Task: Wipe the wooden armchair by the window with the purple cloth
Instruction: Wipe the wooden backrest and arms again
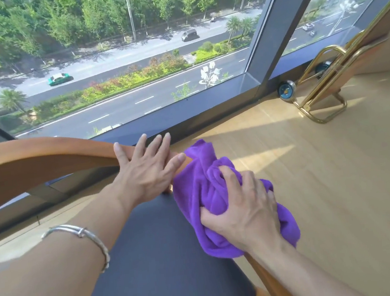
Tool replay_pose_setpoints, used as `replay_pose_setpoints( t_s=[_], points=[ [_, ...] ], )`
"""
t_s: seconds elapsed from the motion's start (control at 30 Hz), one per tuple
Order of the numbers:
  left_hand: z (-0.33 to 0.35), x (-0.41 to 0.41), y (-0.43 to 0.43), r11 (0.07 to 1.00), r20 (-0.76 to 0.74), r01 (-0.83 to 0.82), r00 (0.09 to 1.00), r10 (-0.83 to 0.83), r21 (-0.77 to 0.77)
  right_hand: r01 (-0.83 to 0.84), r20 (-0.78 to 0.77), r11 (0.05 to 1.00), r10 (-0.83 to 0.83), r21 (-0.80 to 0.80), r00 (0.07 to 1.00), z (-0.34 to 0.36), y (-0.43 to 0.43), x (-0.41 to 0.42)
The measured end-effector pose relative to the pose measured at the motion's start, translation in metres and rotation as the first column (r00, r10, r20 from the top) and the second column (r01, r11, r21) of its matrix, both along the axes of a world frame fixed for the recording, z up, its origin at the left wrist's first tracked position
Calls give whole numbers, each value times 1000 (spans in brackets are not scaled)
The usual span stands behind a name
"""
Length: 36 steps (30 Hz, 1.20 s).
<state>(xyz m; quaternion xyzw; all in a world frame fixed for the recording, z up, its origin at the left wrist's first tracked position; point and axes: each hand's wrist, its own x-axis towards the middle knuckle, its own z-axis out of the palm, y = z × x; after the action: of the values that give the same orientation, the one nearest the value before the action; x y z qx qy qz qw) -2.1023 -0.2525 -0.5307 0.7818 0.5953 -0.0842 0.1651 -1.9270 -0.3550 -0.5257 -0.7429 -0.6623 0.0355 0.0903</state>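
The wooden armchair's curved rail sweeps from the left edge toward the centre, above its dark padded seat. My left hand lies flat on the rail's end with fingers straight and spread. Just to its right, my right hand grips the bunched purple cloth and holds it against the chair's right wooden edge. The cloth covers that part of the frame.
A large window with a dark frame runs behind the chair, close to the rail. Light wooden floor spreads to the right. A brass-coloured metal stand holding a board sits at the right by the window.
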Motion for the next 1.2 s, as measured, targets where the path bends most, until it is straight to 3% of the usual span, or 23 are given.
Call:
replay_pose_setpoints(
  t_s=[0.13,0.37,0.5,0.67,0.97,1.2],
  points=[
    [0,-1,1,1000,112,23,993,-24,8,-97,-106,988,84,-124,991,4,44,-29],
    [-2,4,-8,992,173,88,980,-103,95,-73,-33,992,76,100,997,-10,39,-32],
    [-6,35,-40,938,163,263,939,-302,227,-20,-56,994,26,108,998,-10,-8,1],
    [-7,70,-67,842,130,465,850,-511,272,68,-66,997,-66,42,996,-8,-58,33],
    [-3,67,-50,855,91,471,862,-499,218,26,-147,995,-39,-91,988,2,-33,27],
    [-4,68,-61,882,49,418,898,-437,216,61,-136,998,-65,-31,989,-2,-42,25]
  ],
)
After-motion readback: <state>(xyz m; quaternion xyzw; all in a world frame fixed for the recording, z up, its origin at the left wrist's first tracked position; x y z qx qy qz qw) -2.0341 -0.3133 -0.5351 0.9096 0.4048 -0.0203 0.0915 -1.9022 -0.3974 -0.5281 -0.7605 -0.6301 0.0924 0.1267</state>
